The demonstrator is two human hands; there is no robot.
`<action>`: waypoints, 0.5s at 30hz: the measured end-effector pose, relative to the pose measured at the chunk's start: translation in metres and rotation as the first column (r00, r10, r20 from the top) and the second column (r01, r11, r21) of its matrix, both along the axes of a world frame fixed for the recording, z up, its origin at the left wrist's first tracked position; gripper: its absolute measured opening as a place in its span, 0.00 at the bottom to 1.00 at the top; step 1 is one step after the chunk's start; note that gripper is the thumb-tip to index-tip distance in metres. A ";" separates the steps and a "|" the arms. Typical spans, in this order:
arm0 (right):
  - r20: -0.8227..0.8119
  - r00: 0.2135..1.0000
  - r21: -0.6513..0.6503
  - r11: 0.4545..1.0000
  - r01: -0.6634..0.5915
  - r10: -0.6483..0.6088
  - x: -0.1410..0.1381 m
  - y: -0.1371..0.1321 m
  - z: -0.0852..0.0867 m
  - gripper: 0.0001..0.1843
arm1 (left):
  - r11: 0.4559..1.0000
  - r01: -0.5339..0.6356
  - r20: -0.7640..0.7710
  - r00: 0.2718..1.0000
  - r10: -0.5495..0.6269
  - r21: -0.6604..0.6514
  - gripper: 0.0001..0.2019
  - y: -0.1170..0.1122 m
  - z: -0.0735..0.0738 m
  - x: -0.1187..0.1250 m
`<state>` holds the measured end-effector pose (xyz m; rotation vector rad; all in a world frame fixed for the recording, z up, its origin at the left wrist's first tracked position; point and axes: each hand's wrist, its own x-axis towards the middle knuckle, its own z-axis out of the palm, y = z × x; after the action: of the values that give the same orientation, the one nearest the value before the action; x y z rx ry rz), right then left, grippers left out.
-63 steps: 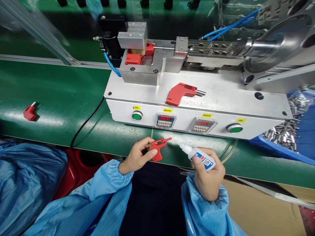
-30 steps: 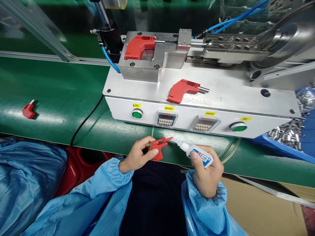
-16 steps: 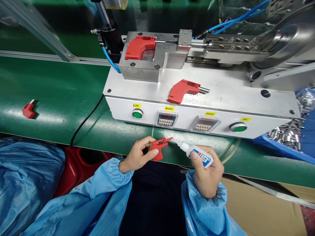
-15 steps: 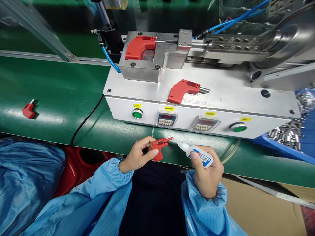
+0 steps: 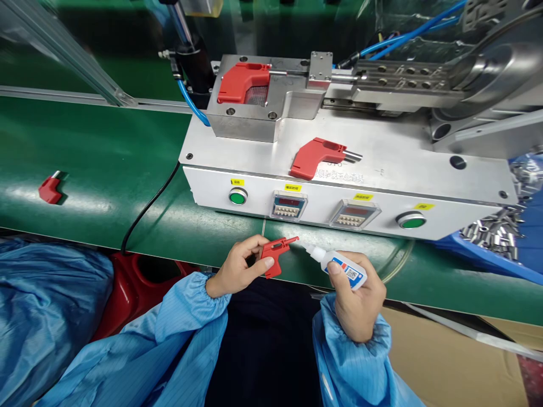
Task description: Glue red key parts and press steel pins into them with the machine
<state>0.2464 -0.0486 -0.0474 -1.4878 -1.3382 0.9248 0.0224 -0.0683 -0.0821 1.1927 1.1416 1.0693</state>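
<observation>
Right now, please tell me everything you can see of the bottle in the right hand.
The bottle is small, white, plastic by its look, with a thin tapered nozzle and a blue-and-red label bearing a square code. It lies nearly level, nozzle pointing left at the red part in the left hand. The right hand wraps its rear, a fingertip on the label.

Loose light-blue sleeves (image 5: 178, 339) with fine stripes, gathered into elastic cuffs (image 5: 217, 295) at the wrists near the green belt (image 5: 106, 152); left hand (image 5: 237, 270) and right hand (image 5: 358, 308) are bare.
</observation>
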 end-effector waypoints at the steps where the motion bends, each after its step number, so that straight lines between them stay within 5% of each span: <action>1: -0.002 1.000 0.001 1.000 0.001 -0.001 0.000 0.000 0.000 0.18 | 1.000 -0.001 0.002 1.000 0.001 0.003 0.18 0.000 0.000 0.000; 15: -0.004 1.000 -0.005 1.000 0.010 -0.010 -0.001 0.000 -0.001 0.19 | 1.000 0.016 0.011 1.000 -0.016 0.014 0.17 0.000 0.000 0.000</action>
<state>0.2454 -0.0484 -0.0483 -1.4948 -1.3249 0.9248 0.0225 -0.0679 -0.0823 1.2037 1.1159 1.0723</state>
